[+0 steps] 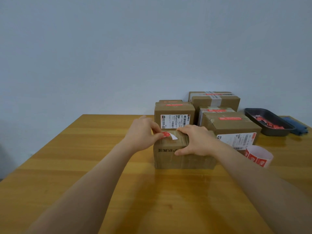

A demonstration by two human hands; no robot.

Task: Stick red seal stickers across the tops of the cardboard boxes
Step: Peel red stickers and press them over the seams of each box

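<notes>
A small cardboard box (184, 159) stands on the wooden table (84, 149) in front of me. My left hand (143, 132) pinches a red seal sticker (166, 134) at the box's top left edge; the sticker's white end (174, 136) curls up off the top. My right hand (194, 141) lies over the box's top right, thumb against its front face. A curled strip of red stickers on white backing (258, 156) rests to the right of the box.
Several cardboard boxes with red seals on top stand behind: one with a white label (173, 115), a large one (233, 127), a taped one at the back (216, 99). A black tray (270, 122) with red scraps and a blue cloth (293, 125) sit far right.
</notes>
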